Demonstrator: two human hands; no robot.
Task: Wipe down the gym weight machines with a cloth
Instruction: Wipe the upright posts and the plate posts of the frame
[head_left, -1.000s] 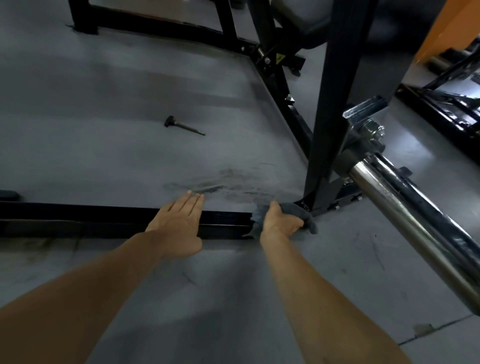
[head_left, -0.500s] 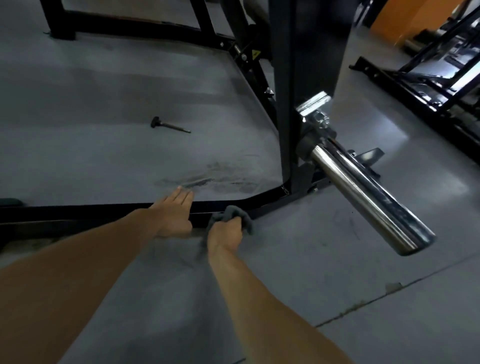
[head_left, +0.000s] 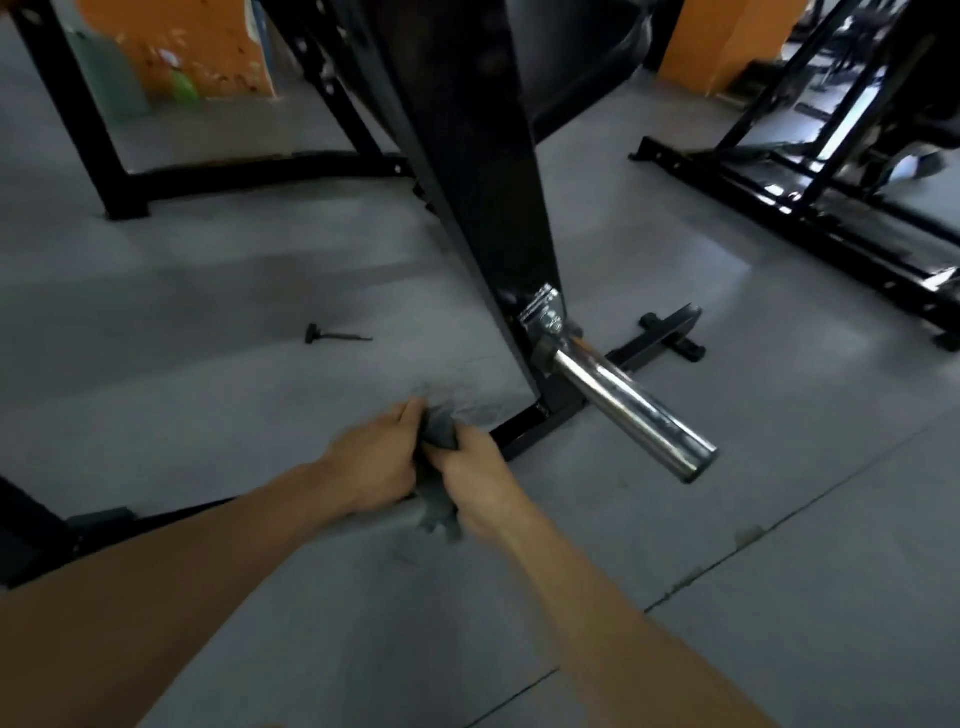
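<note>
- Grey gym floor (head_left: 675, 545) lies under our arms, with a black base bar (head_left: 524, 428) of the weight machine just ahead.
- Our left hand (head_left: 374, 462) and right hand (head_left: 480, 480) both grip the grey cloth (head_left: 439, 499), bunched between them above the bar.
- We think it is best to refold the cloth to a clean face, then press it flat along the bar.

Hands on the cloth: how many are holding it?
2. The left hand grips the grey cloth from the left, and the right hand grips it from the right, both just above the floor by the black frame bar.
</note>
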